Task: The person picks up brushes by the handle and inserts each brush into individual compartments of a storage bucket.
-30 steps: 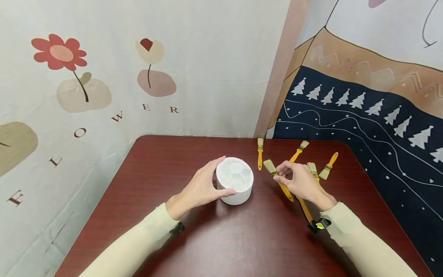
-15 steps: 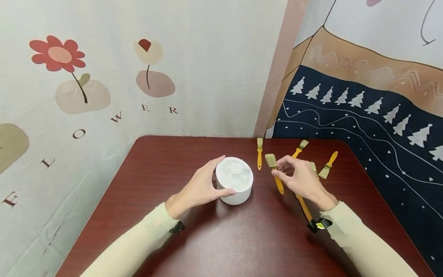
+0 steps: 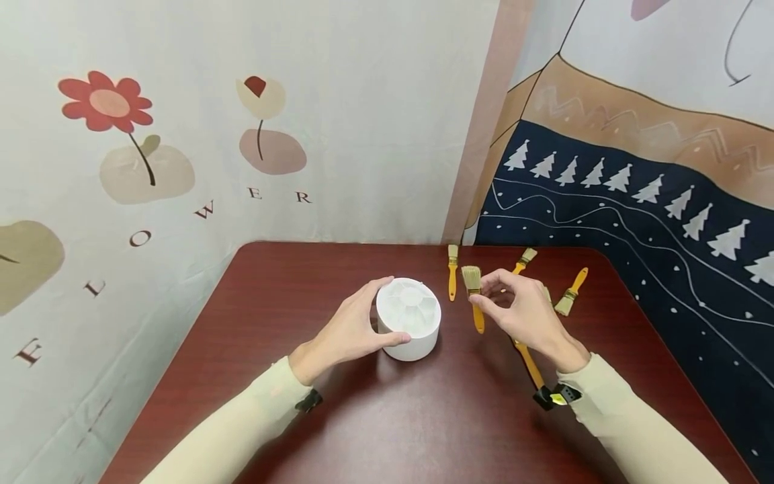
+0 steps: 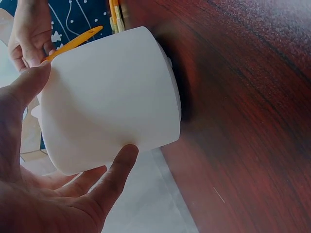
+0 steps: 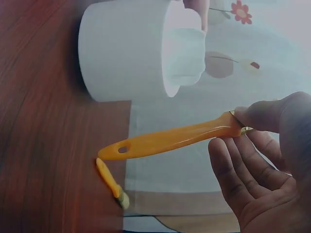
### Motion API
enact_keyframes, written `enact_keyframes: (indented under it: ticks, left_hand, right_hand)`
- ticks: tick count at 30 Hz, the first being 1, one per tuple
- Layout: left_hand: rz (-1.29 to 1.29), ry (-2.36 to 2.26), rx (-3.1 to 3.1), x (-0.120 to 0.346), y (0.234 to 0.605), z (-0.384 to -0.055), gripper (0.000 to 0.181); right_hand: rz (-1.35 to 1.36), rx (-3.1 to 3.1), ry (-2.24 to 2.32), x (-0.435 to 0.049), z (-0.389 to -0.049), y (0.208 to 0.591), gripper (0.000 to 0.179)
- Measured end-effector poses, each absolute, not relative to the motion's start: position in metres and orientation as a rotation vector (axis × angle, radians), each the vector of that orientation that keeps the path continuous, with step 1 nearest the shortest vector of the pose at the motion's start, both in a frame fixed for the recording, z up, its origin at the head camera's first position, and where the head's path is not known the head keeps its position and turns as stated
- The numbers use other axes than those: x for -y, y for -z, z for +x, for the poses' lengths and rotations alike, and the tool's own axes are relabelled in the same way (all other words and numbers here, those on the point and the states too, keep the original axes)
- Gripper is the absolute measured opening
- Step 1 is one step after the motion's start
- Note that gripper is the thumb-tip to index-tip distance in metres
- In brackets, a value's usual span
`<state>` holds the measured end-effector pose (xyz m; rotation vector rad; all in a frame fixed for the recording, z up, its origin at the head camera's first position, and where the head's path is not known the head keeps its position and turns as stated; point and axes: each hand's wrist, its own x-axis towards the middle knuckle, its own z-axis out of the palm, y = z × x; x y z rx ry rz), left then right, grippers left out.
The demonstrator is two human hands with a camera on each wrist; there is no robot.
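Note:
My left hand (image 3: 345,329) holds a round white compartment organizer (image 3: 418,347) standing on the table, thumb on the near side and fingers round the far left. Seen from the left wrist, its smooth wall (image 4: 112,102) fills the space between thumb and fingers. To its right, my right hand (image 3: 532,309) pinches a paintbrush (image 3: 478,320) just above the table. Its pale bristles point up and its yellow handle (image 5: 170,141) hangs down. In the right wrist view, thumb and fingers meet at the metal band, and the handle's end is free.
Several other yellow-handled paintbrushes lie about the right side: one at the back (image 3: 452,279), one behind the right hand (image 3: 526,258), one farther right (image 3: 571,292), and one partly under the right wrist (image 3: 530,366). Printed cloth walls (image 3: 375,134) border the dark red table (image 3: 290,269).
The right hand has lifted the paintbrush and turned it from slanted to nearly upright, shifting it slightly left. My left hand and the organizer have stayed in place.

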<state>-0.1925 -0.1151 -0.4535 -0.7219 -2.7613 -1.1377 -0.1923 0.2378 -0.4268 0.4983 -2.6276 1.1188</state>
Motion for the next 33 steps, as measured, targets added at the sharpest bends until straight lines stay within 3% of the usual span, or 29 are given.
enact_keyframes:
  ticks: [33]
  left_hand:
    - [-0.700,1.147,2.776,0.116,0.453,-0.193,0.115]
  right_hand:
    - [0.644,2.439,-1.273,-0.214,-0.178,0.396,0.025]
